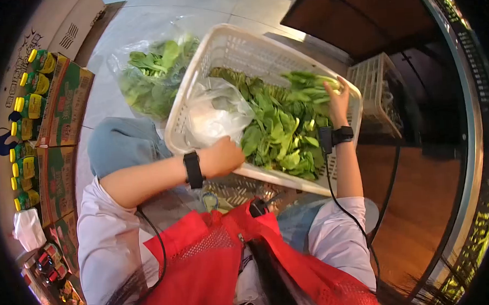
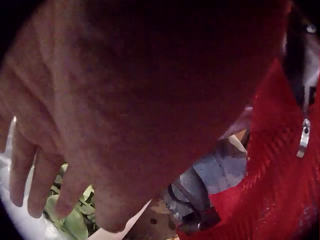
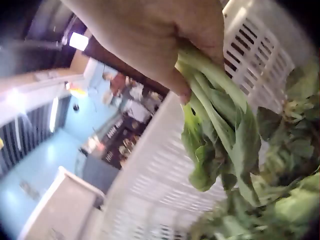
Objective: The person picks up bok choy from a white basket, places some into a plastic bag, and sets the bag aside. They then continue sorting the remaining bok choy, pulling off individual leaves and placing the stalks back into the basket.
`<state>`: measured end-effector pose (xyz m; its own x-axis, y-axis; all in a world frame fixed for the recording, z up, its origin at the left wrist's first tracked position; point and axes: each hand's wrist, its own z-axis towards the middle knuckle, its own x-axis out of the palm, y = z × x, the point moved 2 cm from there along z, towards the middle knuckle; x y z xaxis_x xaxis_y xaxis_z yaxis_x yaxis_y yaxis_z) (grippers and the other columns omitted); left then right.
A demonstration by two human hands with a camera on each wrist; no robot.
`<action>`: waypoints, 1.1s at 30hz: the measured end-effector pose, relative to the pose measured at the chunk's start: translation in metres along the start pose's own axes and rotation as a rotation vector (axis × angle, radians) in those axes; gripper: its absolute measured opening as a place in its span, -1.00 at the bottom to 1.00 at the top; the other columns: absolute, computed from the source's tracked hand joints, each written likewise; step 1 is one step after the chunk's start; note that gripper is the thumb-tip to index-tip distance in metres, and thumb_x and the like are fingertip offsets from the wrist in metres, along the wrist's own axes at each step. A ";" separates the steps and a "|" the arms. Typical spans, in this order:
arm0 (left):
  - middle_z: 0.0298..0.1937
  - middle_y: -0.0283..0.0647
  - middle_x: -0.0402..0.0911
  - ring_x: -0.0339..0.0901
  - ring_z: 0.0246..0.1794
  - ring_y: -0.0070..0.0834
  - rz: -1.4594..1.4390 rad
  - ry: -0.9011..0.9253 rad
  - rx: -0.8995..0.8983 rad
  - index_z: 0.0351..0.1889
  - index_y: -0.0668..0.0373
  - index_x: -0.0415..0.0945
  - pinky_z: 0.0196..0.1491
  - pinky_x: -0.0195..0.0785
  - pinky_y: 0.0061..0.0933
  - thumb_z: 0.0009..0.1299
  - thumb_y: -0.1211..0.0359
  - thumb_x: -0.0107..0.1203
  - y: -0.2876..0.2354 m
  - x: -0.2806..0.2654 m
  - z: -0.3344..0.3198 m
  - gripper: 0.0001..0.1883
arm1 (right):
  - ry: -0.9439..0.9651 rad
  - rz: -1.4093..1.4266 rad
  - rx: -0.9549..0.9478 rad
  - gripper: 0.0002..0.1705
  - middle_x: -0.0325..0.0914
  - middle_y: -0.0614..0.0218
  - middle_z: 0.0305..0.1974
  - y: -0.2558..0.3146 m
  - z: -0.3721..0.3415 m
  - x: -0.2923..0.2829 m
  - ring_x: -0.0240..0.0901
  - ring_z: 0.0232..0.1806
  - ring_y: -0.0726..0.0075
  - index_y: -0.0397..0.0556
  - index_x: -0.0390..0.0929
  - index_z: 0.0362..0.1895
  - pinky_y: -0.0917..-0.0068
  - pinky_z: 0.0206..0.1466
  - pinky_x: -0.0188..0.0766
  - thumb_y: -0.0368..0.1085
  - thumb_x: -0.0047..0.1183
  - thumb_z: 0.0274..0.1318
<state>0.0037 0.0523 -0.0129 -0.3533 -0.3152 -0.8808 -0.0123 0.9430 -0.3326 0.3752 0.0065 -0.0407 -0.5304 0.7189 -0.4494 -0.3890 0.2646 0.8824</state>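
The hands work apart: the right hand pinches a leafy bunch by its stems inside the basket, where slackening could shed leaves; whether the left hand grips the plastic bag, I cannot tell.

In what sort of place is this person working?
Probably a grocery or vegetable shop: leafy greens fill much of a white crate, and yellow-capped containers stand in a row beside printed cartons.

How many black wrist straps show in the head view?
2: the left strap, on the left hand's wrist near the basket; the right strap, on the wrist of the right hand, which holds greens. None seems hidden.
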 end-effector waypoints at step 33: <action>0.00 -0.19 0.54 0.54 -0.13 -0.52 -1.884 -0.592 -0.158 0.16 0.30 0.30 -0.03 0.42 -0.48 0.46 0.02 -0.13 -0.005 -0.027 0.049 -0.46 | 0.331 0.918 0.484 -0.64 0.51 0.24 -0.04 0.095 -0.213 0.009 0.48 -0.08 0.41 -0.15 0.43 0.02 0.41 0.02 0.40 -0.15 -0.11 0.31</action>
<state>0.0586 0.0512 -0.0041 0.5039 -0.7083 0.4943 -0.0132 -0.5785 -0.8156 0.1726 -0.0991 0.0097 -0.6717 0.5822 0.4581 0.5588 -0.0078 0.8293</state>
